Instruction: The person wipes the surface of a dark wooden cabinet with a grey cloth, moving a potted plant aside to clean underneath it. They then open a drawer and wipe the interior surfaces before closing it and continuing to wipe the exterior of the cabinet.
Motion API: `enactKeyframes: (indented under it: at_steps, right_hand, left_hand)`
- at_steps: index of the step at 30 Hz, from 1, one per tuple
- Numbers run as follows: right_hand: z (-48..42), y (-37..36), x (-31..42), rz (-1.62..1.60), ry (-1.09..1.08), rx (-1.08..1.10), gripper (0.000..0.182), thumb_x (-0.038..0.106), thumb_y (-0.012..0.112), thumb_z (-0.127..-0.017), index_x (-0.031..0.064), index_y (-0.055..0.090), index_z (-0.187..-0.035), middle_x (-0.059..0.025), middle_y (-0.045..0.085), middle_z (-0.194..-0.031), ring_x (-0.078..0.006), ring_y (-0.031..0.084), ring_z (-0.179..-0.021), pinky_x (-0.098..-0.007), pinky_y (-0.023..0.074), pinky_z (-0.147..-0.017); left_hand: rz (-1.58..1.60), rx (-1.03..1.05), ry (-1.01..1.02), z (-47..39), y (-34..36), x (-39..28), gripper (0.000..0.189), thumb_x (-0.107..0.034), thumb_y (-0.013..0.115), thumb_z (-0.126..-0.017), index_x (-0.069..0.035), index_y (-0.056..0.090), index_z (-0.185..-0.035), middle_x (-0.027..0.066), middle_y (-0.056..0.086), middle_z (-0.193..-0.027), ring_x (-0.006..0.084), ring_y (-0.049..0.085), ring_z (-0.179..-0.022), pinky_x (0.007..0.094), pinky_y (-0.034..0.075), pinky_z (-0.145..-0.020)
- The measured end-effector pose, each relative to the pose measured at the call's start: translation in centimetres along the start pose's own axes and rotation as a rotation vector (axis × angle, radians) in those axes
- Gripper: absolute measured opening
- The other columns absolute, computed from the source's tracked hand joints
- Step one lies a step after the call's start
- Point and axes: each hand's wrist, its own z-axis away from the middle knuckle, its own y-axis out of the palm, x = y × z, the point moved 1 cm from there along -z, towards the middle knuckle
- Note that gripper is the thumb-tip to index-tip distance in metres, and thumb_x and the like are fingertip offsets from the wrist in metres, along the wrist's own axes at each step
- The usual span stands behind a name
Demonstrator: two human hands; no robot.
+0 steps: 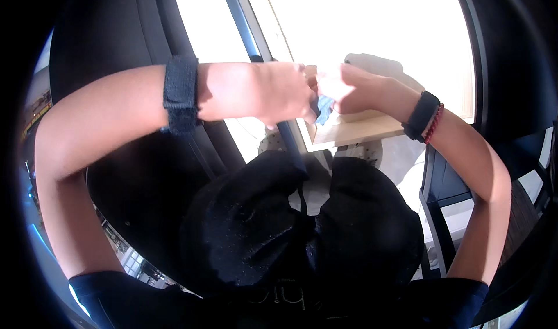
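My left hand (281, 91) and my right hand (357, 87) meet over the near corner of a light wooden drawer or tray (362, 128). Between them is a small piece of blue cloth (323, 109), its lower end showing below the fingers. The fingertips of both hands are curled in on it. Most of the cloth is hidden, and strong glare washes out part of my right hand. A dark strap circles each wrist, with a red bead bracelet (434, 123) beside the right one.
A dark blue rail (244, 24) runs along the wooden piece's left side. Black furniture panels (104, 24) stand at the left. At the right is a dark frame (436, 176). My knees and spotted shoes (272, 141) are below. Sunlight bleaches the wooden surface.
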Motion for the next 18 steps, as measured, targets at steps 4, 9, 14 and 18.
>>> enactKeyframes:
  at_steps: [4, 9, 14, 18]
  right_hand:
    - [0.6, 0.7, 1.4, 0.102, 0.071, 0.157, 0.021, 0.0, 0.061, -0.062, 0.0005, 0.059, -0.083, -0.0133, 0.057, -0.084, -0.0263, 0.053, -0.08, -0.0338, 0.0452, -0.076]
    - [1.1, 1.7, 2.2, 0.187, -0.065, 0.036, 0.017, 0.006, 0.06, -0.071, 0.0071, 0.06, -0.088, -0.0082, 0.06, -0.075, -0.0236, 0.058, -0.077, -0.0334, 0.0479, -0.072]
    - [0.8, 3.0, 1.6, 0.351, -0.235, -0.017, 0.012, 0.006, 0.058, -0.074, 0.0074, 0.06, -0.086, -0.0035, 0.061, -0.069, -0.0186, 0.062, -0.068, -0.0328, 0.0494, -0.068]
    - [0.2, 2.1, 1.7, 0.246, -0.128, 0.238, 0.009, 0.008, 0.059, -0.075, 0.0074, 0.063, -0.083, -0.0046, 0.062, -0.075, -0.0179, 0.062, -0.071, -0.035, 0.049, -0.073]
  left_hand:
    - [0.114, -0.072, 0.004, -0.1, 1.1, 0.9, 0.048, -0.015, 0.075, -0.07, -0.011, 0.054, -0.113, 0.0076, 0.065, -0.082, 0.0226, 0.065, -0.075, 0.0433, 0.045, -0.09]
    - [0.159, -0.146, -0.013, -0.5, 2.0, 2.1, 0.04, -0.014, 0.073, -0.067, -0.003, 0.053, -0.1, 0.0113, 0.063, -0.069, 0.0232, 0.064, -0.065, 0.0385, 0.047, -0.087]
    - [0.441, -0.092, -0.036, -1.5, 3.5, 2.5, 0.008, 0.003, 0.066, -0.069, 0.005, 0.059, -0.073, 0.0138, 0.055, -0.066, 0.0228, 0.058, -0.061, 0.0273, 0.049, -0.053]
    - [0.319, -0.146, -0.06, -1.0, 3.1, 2.3, 0.026, -0.016, 0.074, -0.067, -0.003, 0.065, -0.088, 0.0094, 0.062, -0.069, 0.0199, 0.063, -0.067, 0.0313, 0.046, -0.078]
